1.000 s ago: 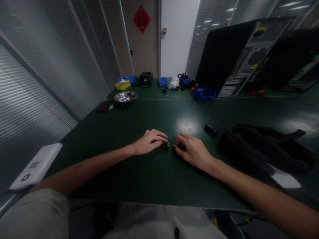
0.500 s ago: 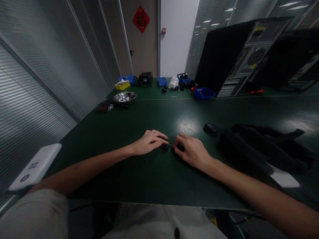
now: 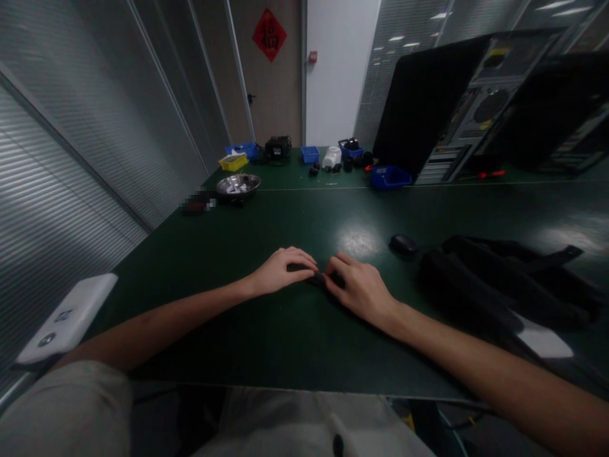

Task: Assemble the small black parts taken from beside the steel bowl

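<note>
Just above the table my left hand is closed, thumb and fingertips on a small dark part. That part is mostly hidden under the fingers, and its kind is too small to tell. From the other side my right hand pinches with thumb and index finger, right against the end of the dark part. What lies in that pinch is covered by the fingertips. Both hands rest low over the dark green table, nearly touching each other.
A black computer mouse lies beyond my right hand, with a black bag farther right. At the back stand a metal bowl, a yellow tray, a blue bin and a computer tower. A white device is at the left edge.
My right hand has moved slightly left, so its fingertips now meet the dark part. The small greenish piece seen between the hands before is no longer visible.
</note>
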The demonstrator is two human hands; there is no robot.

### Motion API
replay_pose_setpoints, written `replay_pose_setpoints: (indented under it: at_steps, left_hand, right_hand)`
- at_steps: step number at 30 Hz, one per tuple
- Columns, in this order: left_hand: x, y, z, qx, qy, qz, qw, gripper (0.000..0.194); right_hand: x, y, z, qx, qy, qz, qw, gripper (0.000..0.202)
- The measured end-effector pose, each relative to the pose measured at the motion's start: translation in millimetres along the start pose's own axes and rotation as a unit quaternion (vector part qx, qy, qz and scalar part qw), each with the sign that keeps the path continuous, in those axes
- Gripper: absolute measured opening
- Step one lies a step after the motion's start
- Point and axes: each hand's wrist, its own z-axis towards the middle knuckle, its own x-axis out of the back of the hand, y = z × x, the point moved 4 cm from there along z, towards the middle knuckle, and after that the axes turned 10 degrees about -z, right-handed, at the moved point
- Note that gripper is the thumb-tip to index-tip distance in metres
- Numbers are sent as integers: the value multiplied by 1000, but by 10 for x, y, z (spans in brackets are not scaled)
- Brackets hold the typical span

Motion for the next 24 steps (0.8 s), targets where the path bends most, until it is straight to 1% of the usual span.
replay_pose_setpoints:
  at_steps: [3,7,10,16,20,24]
  left_hand:
    - [24,-26,2,12,27,-22,999,18]
    - [57,-92,-8,42,57,-18,997,17]
    - [60,-124,-13,40,58,-10,997,15]
    - [52,-136,-19,50,42,25,998,24]
    - [46,-119,-21,41,46,40,997,24]
    - [45,-52,-33,13,59,36,998,22]
  right_hand:
    - [-3,9,5,0,-3,0,1000,6]
    - [0,19,5,-2,-7,5,1000,6]
    - [7,22,0,-5,-10,8,1000,6]
    - [-4,39,-15,1,-4,10,1000,6]
    - [-2,37,-13,4,-8,16,1000,6]
    - [15,32,-10,-6,-14,9,1000,6]
